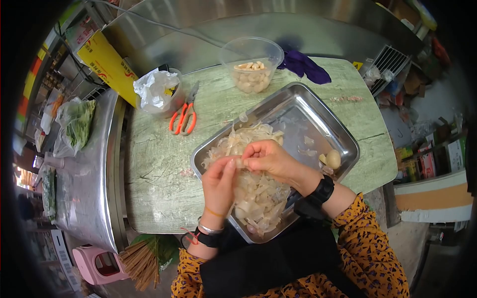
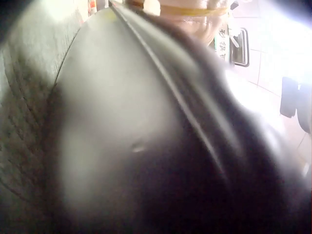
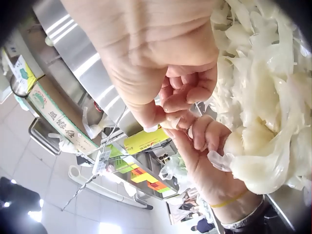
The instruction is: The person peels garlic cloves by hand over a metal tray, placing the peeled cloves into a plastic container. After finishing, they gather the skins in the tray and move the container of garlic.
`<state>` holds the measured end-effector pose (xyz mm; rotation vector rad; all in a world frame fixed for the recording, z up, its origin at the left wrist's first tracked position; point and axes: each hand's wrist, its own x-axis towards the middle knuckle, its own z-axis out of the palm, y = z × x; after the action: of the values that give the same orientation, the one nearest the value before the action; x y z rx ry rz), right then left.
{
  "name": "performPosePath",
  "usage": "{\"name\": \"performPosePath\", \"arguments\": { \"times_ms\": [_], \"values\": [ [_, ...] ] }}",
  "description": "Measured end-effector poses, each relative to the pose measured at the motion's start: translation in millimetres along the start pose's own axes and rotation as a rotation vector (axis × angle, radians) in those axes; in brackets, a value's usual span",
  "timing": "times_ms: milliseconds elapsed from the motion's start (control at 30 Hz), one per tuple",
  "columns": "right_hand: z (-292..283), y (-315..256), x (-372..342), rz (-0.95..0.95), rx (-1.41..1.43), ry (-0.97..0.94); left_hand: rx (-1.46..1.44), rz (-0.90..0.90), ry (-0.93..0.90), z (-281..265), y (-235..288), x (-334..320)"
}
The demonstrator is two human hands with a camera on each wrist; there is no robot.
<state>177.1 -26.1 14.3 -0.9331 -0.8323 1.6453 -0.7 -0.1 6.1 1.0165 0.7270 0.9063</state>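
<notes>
In the head view, my left hand (image 1: 219, 186) and right hand (image 1: 272, 160) meet over a metal tray (image 1: 330, 107). Between their fingertips they pinch a small pale garlic clove (image 3: 171, 120), mostly covered by the fingers. Beneath the hands lies a heap of translucent garlic skins (image 1: 261, 198), which fills the tray's left and near part. A few whole garlic pieces (image 1: 332, 159) sit in its right corner. Behind the tray, a clear plastic bowl (image 1: 252, 64) holds peeled cloves. A blurred dark surface covers most of the left wrist view, hiding the left fingers.
Orange-handled scissors (image 1: 185, 116) lie on the green table (image 1: 159, 174), left of the tray. Beside them stands a clear tub (image 1: 166, 107) with a crumpled white bag in it. A purple cloth (image 1: 305, 67) lies at the back edge. A steel counter (image 1: 87, 179) adjoins on the left.
</notes>
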Motion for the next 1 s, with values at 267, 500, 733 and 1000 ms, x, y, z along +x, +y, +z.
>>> {"name": "performPosePath", "arguments": {
  "times_ms": [267, 500, 733, 1000],
  "values": [
    [4, -4, -2, -0.133, -0.220, 0.047, 0.061, -0.053, -0.024, 3, 4, 0],
    [-21, -3, 3, -0.088, -0.130, 0.113, -0.125, 0.029, -0.024, 1, 6, -1],
    [2, 1, 5, -0.289, -0.407, 0.134, -0.111, 0.007, -0.023, 1, 4, 1],
    [1, -1, 5, -0.156, -0.348, 0.134, -0.262, -0.006, -0.059, -12, 8, 6]
  ]
}}
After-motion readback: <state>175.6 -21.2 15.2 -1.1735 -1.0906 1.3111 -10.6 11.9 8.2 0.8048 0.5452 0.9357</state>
